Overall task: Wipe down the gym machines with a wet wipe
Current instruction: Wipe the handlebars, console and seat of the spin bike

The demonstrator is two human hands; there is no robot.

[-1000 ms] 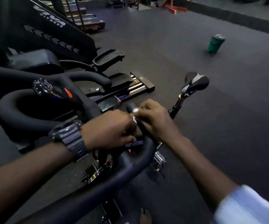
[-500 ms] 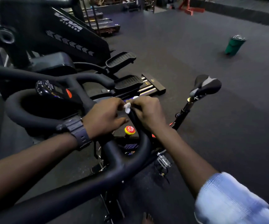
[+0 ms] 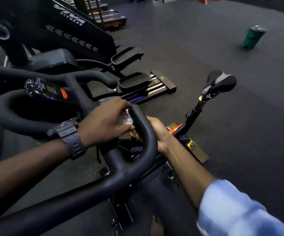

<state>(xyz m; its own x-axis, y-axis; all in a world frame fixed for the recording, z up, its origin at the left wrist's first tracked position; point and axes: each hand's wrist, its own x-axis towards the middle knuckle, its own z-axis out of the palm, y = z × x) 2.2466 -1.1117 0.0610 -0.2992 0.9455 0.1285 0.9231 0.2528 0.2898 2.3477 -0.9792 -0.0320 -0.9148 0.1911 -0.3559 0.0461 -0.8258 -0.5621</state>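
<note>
Wiping the spin bike's handlebar [image 3: 143, 133] is the step in hand, judged from the one head view. Left hand [image 3: 103, 123], wearing a dark watch [image 3: 69, 138], has fingers and thumb curled round a pale wet wipe [image 3: 126, 119], pressing it against the inner face of the upright loop end of the bar. Right hand [image 3: 156, 132] sits on the far side of the same loop, mostly hidden behind the tube; whether it clasps the bar or only rests against it, I cannot tell.

Relative to the left hand's grip: the wipe lies at the fingertips, touching the bar; the console [image 3: 47, 91] with its red button sits up and to the left; the saddle [image 3: 221, 81] stands well beyond on the right; the stepper pedals [image 3: 134, 80] lie just above.

To do it well, probably: wrap the wipe right round the tube, not only the near face, and draw it along the curve in one pass. Steady the bar with the other hand. Refold once the wipe looks soiled. The loop's underside and the joint below the grip look easy to miss. The green bin [image 3: 252, 37] stands far off across the floor.
</note>
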